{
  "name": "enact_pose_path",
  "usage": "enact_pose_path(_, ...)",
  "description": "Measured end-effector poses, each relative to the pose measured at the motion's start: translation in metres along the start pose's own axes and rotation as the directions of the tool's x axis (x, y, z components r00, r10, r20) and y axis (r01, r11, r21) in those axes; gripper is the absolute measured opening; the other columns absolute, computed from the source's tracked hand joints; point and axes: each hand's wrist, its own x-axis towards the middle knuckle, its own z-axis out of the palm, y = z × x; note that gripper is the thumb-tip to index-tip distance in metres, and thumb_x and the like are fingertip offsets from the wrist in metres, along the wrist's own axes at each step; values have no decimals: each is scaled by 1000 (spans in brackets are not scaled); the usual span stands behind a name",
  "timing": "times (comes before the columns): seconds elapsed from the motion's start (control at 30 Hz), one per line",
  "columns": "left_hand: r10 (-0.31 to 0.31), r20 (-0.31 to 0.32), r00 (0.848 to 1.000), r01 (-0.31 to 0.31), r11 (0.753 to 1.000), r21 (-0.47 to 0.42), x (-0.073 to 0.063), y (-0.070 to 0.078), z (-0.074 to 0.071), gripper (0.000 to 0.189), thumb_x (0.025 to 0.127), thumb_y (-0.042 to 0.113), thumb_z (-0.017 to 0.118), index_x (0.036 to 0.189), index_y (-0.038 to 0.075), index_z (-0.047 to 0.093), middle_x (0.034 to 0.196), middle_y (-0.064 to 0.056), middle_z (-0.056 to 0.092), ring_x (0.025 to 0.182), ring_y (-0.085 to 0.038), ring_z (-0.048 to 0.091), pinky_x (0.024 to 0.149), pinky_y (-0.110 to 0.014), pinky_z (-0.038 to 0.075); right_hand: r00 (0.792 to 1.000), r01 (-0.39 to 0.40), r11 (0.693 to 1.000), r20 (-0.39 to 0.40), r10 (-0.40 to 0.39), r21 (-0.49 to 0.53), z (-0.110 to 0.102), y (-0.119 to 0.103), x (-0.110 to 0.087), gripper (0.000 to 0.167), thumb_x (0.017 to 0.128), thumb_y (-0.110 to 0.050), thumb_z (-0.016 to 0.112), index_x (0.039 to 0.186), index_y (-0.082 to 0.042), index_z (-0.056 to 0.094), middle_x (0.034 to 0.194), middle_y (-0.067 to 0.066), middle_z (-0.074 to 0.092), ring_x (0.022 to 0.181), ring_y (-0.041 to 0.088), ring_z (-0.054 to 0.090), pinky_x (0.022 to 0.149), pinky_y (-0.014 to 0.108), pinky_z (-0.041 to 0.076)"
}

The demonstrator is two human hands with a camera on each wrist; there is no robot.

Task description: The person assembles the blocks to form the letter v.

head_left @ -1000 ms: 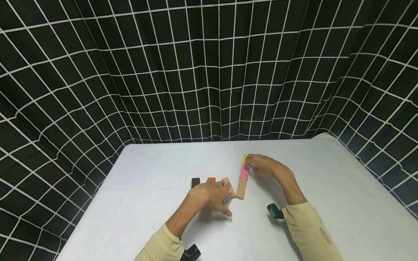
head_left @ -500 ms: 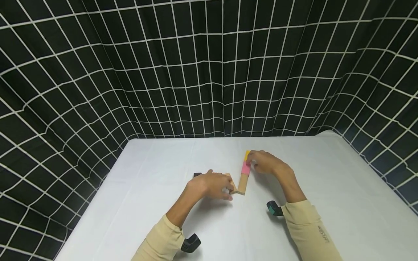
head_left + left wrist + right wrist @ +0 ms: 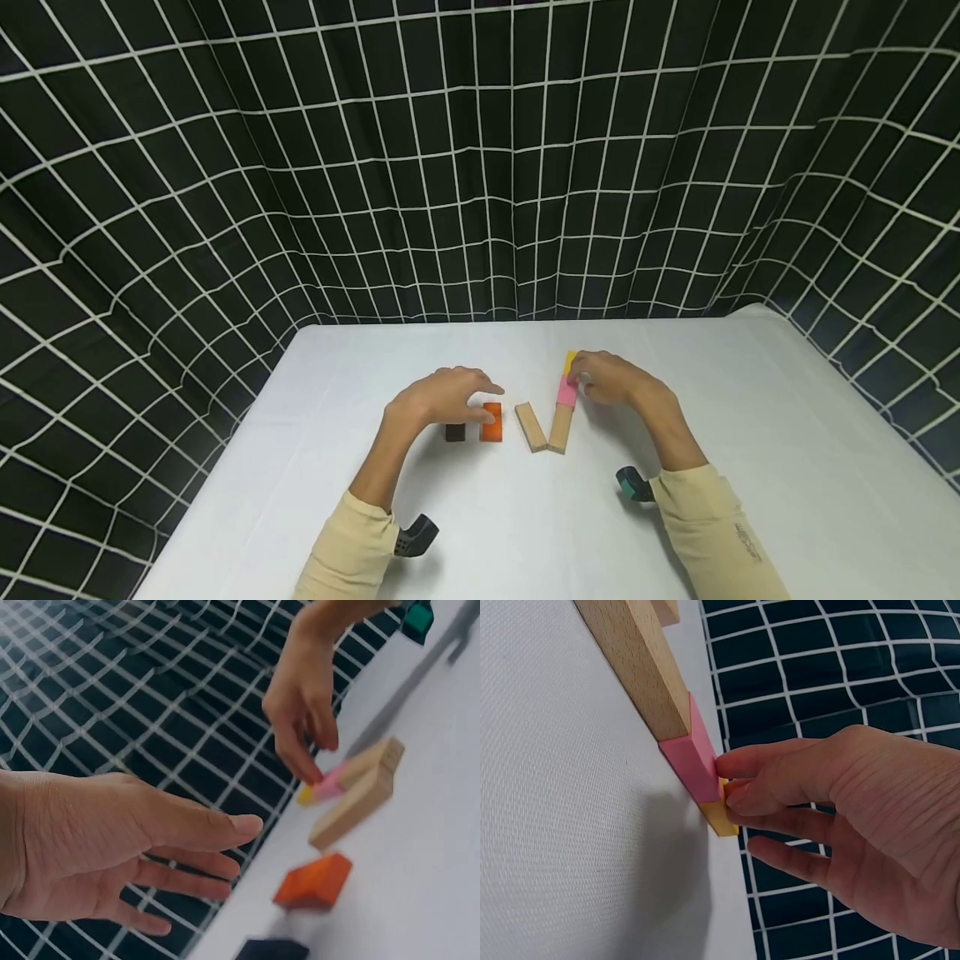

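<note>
My left hand [image 3: 442, 397] hovers above a black block [image 3: 455, 432] and an orange block [image 3: 492, 422], fingers spread and holding nothing. In the left wrist view its thumb [image 3: 246, 825] stands apart from the other fingers. My right hand [image 3: 609, 377] is at the far end of a row, its fingertips touching the pink block [image 3: 692, 754] near its joint with the yellow block [image 3: 720, 819]. A plain wooden block [image 3: 560, 429] continues the row toward me. A second wooden block [image 3: 531, 427] slants against its near end, making a V.
A white cloth covers the table [image 3: 480, 533]. Black curtain [image 3: 465, 208] with a white grid surrounds its back and sides. A dark wrist device [image 3: 417, 536] is on the left arm, another [image 3: 633, 484] on the right.
My left hand has left the slanted wooden block and moved left and away from me, uncovering that block and the orange one. My right hand stays by the pink and yellow blocks.
</note>
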Motion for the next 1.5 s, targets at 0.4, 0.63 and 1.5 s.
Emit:
enact_pose_path(0.4, 37, 53, 998, -35, 998, -42, 13, -9, 34, 44, 85, 28, 88, 127, 19, 75, 128, 1, 72, 109, -16, 63, 100, -34, 53, 1000, 24, 1000, -7, -23, 16, 3, 1, -11, 34, 86, 14, 59, 109, -1, 79, 117, 14, 74, 116, 37, 69, 104, 54, 56)
enact_pose_path(0.63, 23, 29, 999, -23, 1000, -12, 13, -11, 33, 42, 84, 27, 89, 122, 19, 75, 122, 1, 73, 106, -16, 64, 99, -35, 54, 999, 35, 999, -5, -35, -7, 2, 0, -5, 36, 86, 14, 57, 110, -2, 79, 117, 13, 73, 115, 36, 69, 104, 53, 56)
enact_pose_path(1.5, 5, -89, 996, -9, 999, -45, 57, -19, 7, 38, 95, 32, 76, 129, 17, 72, 115, 1, 74, 104, -18, 62, 98, -38, 54, 1000, 20, 1000, 8, -20, -15, -1, 1, 1, 35, 86, 14, 59, 112, 0, 79, 118, 16, 73, 114, 35, 69, 102, 51, 57)
